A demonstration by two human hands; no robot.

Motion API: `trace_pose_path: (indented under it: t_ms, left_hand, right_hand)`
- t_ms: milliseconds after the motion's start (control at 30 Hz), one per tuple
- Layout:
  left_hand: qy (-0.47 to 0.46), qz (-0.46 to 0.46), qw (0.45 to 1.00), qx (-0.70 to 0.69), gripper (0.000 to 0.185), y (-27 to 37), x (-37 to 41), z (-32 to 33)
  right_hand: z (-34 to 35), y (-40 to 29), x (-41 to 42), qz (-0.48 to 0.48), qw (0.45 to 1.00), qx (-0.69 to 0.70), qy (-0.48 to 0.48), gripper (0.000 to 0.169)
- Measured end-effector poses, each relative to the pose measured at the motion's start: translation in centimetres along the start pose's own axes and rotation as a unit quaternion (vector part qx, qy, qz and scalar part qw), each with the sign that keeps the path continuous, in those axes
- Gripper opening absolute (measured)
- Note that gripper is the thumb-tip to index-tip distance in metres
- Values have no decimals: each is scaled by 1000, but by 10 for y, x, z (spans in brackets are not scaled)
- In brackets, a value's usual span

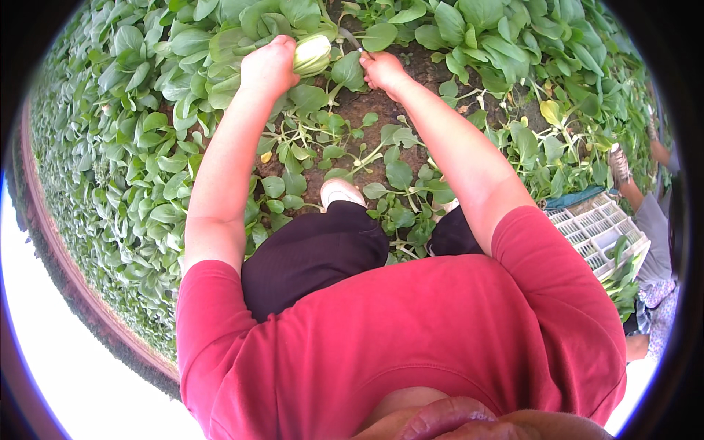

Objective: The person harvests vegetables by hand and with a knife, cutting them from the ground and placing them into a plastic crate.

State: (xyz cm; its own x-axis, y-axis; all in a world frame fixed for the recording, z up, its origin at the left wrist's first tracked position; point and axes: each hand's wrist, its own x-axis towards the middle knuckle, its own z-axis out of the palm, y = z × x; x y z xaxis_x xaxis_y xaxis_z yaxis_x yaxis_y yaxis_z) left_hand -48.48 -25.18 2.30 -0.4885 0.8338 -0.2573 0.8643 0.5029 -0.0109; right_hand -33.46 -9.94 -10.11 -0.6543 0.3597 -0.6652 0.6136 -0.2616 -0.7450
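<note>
My left hand (269, 65) is closed around a head of bok choy (312, 56). The pale, rounded base points right, and its green leaves spread to the left behind my fingers. In my right hand (384, 71) is the handle of a small sickle-like knife; its thin curved metal blade (350, 39) reaches up and left, just right of the bok choy base. The tip of the blade is lost among leaves. Beneath both hands lie brown soil (377, 107) and loose green leaves (347, 70).
Dense bok choy plants (137, 126) stand on the left, with more plants (484, 33) at upper right. Trimmed leaves (399, 173) litter the soil around my shoe (342, 192). A white plastic crate (599, 234) is at right, near another person's leg (632, 192).
</note>
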Motion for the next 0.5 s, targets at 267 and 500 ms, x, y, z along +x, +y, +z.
trace_pose_path:
  t_ms: [267, 500]
  left_hand:
    - [-15, -20, 999, -32, 49, -7, 0, 6]
    - [-15, -17, 999, -47, 48, -9, -1, 8]
  right_hand:
    - [-7, 9, 9, 66, 984, 150, -68, 25]
    - [8, 5, 23, 50, 995, -90, 0, 37]
